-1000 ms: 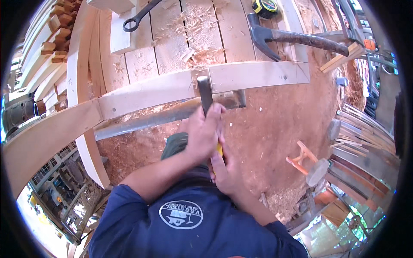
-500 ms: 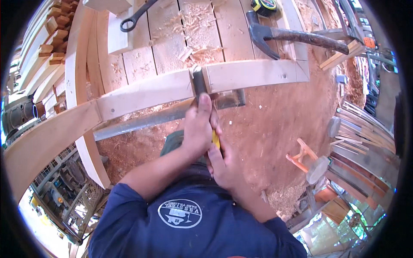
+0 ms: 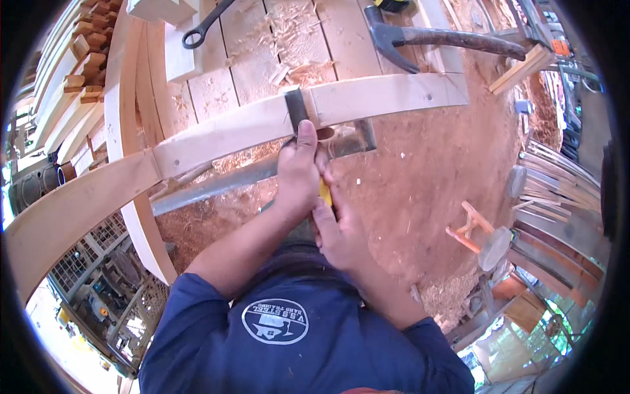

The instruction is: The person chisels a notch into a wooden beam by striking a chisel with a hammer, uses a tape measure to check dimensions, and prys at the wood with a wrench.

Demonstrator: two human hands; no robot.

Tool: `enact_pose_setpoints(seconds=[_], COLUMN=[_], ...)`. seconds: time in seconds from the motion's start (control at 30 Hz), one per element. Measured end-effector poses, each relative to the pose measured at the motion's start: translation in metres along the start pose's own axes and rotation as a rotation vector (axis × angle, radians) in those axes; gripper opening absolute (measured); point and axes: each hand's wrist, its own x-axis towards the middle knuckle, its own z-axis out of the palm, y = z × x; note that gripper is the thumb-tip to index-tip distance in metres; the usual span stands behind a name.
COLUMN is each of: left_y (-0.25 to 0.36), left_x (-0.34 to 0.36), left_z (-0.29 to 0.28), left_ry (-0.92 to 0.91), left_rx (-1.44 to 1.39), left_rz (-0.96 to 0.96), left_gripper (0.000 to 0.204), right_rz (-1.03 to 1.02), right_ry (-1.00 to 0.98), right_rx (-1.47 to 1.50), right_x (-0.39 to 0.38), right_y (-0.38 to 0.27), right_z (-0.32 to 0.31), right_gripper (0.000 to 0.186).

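Both my hands are on a chisel with a wide dark blade (image 3: 296,110) and a yellow handle (image 3: 325,192). My left hand (image 3: 298,174) wraps the lower part of the blade, with the thumb lying along its face. Behind it, my right hand (image 3: 339,231) is closed round the handle. The blade lies across a pale wooden beam (image 3: 230,128), beside a line on the wood near the middle. Its tip reaches the far edge of the beam. Whether the edge touches the wood I cannot tell.
Wood shavings (image 3: 308,69) lie on the planks beyond the beam. A claw hammer (image 3: 453,38) rests at the far right and a dark ring-ended wrench (image 3: 197,36) at the far left. Below the beam runs a metal bar (image 3: 216,190). An orange-legged stool (image 3: 489,246) stands at right.
The view has shifted slightly. More of the blade's flat face shows now, and the pale curl at its tip is no longer seen. Both hands keep their hold.
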Motion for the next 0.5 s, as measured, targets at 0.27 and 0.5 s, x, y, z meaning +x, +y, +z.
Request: enact_pose_setpoints(seconds=[0.27,0.5], left_y=[-0.043,-0.036], left_x=[-0.040,-0.049], left_z=[0.002,-0.005], left_ry=[-0.186,-0.259], left_rx=[0.085,0.101], left_rz=[0.083,0.097], left_gripper=[0.049,0.044], right_rz=[0.136,0.081], right_ry=[-0.017,-0.049], right_rx=[0.119,0.076], right_x=[-0.056,-0.062], right_y=[0.021,0.016], right_z=[-0.024,-0.021], right_gripper=[0.057,0.061])
